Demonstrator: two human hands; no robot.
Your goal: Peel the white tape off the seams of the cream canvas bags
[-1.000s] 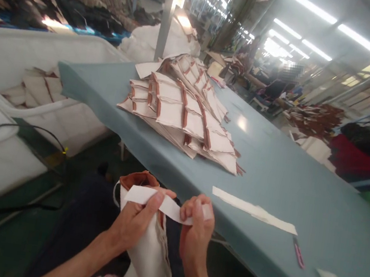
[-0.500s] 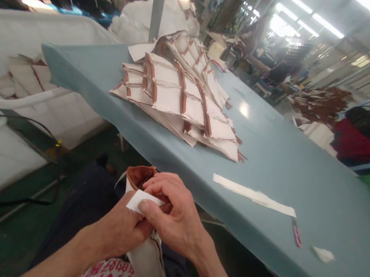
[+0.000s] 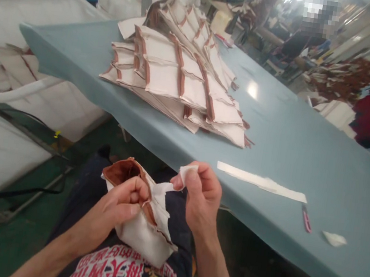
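Observation:
On my lap lies a cream fabric pouch [image 3: 145,238] with a brown lining showing at its open mouth. My left hand [image 3: 122,203] is closed on the pouch's edge near a brown seam, fingertips pinched. Out to the right of the pouch, my right hand [image 3: 203,198] pinches a small white piece [image 3: 187,173] between thumb and fingers. A narrow white strip [image 3: 161,191] runs from the pouch's side to those fingers. Whether strip and piece are one, I cannot tell.
A blue-grey table [image 3: 274,142] stands ahead, bearing a stack of cream pieces with brown seams [image 3: 166,78], a long white strip [image 3: 261,181], a pink-handled tool [image 3: 306,219] and a white scrap [image 3: 334,239]. White bins [image 3: 48,105] stand at left; a black cable [image 3: 7,200] hangs nearby.
My hands, together over the pouch before, are now apart. The right has drawn the white piece to the right, and the pouch's brown-lined mouth shows more. The view has tilted down slightly.

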